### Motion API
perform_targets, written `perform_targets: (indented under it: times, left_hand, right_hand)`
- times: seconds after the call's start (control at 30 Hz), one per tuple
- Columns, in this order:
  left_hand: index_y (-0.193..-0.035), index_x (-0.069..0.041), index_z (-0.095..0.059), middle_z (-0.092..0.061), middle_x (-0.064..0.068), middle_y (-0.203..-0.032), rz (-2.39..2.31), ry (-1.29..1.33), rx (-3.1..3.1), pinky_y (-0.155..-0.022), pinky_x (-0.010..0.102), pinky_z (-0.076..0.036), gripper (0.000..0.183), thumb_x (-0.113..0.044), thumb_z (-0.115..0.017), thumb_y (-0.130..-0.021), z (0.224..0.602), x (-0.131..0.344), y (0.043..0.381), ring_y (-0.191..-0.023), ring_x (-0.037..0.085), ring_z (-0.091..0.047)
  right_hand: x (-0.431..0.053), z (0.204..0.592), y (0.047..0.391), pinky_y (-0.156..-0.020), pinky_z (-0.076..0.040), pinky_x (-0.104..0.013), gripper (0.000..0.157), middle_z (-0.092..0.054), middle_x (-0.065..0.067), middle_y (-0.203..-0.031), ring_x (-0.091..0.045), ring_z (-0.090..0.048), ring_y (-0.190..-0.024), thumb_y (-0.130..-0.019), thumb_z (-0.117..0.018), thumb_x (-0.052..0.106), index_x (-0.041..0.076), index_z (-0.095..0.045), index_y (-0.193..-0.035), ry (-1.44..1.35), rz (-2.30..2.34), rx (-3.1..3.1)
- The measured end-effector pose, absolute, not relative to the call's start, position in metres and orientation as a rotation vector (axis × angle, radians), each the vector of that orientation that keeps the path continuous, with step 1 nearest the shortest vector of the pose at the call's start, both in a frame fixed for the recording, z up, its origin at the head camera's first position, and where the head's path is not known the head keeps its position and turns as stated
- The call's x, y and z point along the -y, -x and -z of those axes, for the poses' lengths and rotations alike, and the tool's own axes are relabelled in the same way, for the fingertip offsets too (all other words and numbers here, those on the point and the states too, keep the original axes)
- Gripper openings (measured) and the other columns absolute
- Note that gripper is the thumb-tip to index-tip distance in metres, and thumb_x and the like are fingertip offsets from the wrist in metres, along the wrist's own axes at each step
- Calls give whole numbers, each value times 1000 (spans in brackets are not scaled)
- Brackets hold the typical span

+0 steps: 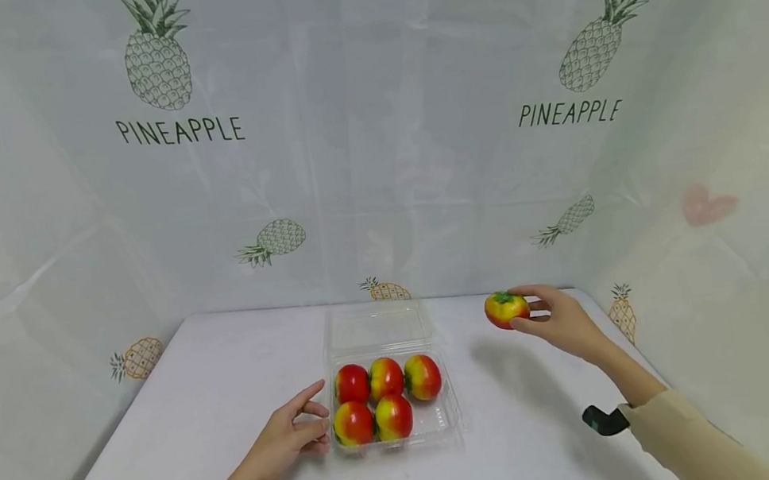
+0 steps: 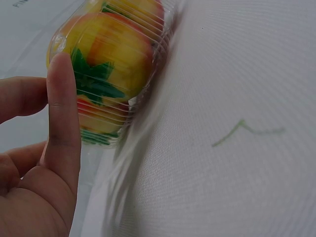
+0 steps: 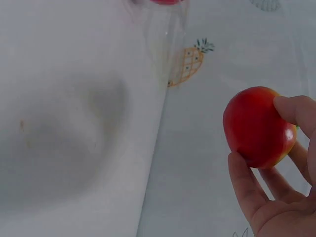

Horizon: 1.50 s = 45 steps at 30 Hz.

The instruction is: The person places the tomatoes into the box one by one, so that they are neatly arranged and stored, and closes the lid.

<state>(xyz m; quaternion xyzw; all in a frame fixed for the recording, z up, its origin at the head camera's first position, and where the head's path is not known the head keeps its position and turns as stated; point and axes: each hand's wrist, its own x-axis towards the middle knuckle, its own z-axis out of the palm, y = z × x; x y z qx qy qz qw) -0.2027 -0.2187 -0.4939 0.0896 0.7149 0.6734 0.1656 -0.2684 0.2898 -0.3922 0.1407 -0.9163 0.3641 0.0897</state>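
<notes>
My right hand [image 1: 559,323] holds a red-and-yellow persimmon [image 1: 506,310] with a green calyx between thumb and fingers, raised above the right back part of the table. Its smooth red underside shows in the right wrist view, where the right hand [image 3: 281,207] grips it by the sides. A clear plastic clamshell box [image 1: 442,418] stands mid-table with its lid [image 1: 377,327] laid back. Several similar persimmons [image 1: 386,377] fill its back row and the left and middle of its front row. My left hand [image 1: 289,436] is at the box's left side, fingers loosely bent, thumb close to the ribbed wall.
A white cloth covers the table [image 1: 229,379]. Behind and at both sides hang pale curtains [image 1: 374,153] printed with pineapples, close to the table's edges. Black wrist straps [image 1: 604,420] stick out by both sleeves.
</notes>
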Motion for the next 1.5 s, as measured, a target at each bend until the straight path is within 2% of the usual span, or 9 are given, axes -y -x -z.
perform_targets:
  times: [0.2,0.37,0.53,0.63,0.83,1.1,1.27,1.5]
  left_hand:
    - [-166,-5,-32,-52,19,-124,-1925,-265,-2027,-80,31,-65,77,-15,-73,-102,493,219,203,-87,24,-69]
    - [-166,-5,-32,-52,19,-124,-1928,-264,-2030,-80,31,-65,77,-14,-73,-102,493,219,202,-86,24,-70]
    - [-166,-5,-32,-52,19,-123,-1932,-258,-2028,-79,31,-65,77,-14,-73,-102,491,218,201,-86,23,-69]
    - [-166,-4,-31,-52,19,-124,-1934,-258,-2025,-79,31,-65,77,-14,-72,-102,491,218,201,-85,21,-69]
    - [-166,-4,-32,-52,19,-124,-1935,-255,-2029,-79,31,-65,77,-14,-72,-102,491,219,201,-85,22,-70]
    - [-165,-4,-32,-53,18,-123,-1930,-255,-2027,-80,30,-65,75,-15,-72,-102,492,219,201,-84,22,-69]
    - [-166,-3,-31,-53,17,-123,-1936,-268,-2020,-79,30,-65,75,-16,-71,-103,493,220,201,-83,23,-69]
    - [-165,-3,-31,-53,19,-123,-1935,-256,-2025,-80,31,-65,76,-15,-71,-102,492,219,201,-84,21,-70]
  right_hand:
    - [-267,381,256,-91,-63,-33,51,-62,-15,-140,-38,-67,-119,-95,-83,17,12,-63,-142,-595,-1135,2721]
    - [-250,373,249,-88,-64,-33,48,-64,-14,-137,-38,-67,-117,-93,-84,14,12,-66,-137,-733,-1159,2727]
    - [-235,369,243,-89,-64,-37,47,-64,-12,-134,-37,-69,-116,-92,-84,11,11,-66,-136,-885,-1180,2752]
    - [-225,365,240,-90,-64,-39,47,-64,-10,-133,-35,-69,-116,-93,-84,12,11,-66,-136,-1012,-1145,2781]
    - [-205,357,235,-91,-64,-35,45,-67,-5,-131,-28,-68,-116,-93,-84,14,12,-67,-134,-1188,-1135,2853]
    - [-186,363,234,-89,-63,-29,44,-69,1,-128,-22,-66,-109,-92,-84,13,14,-69,-133,-1297,-1016,2945]
    - [-175,369,234,-87,-62,-26,44,-68,1,-130,-19,-64,-104,-92,-84,13,13,-70,-133,-1357,-957,2987]
    - [-160,371,231,-88,-62,-27,43,-69,-1,-131,-14,-64,-109,-91,-85,13,9,-71,-132,-1379,-895,3060]
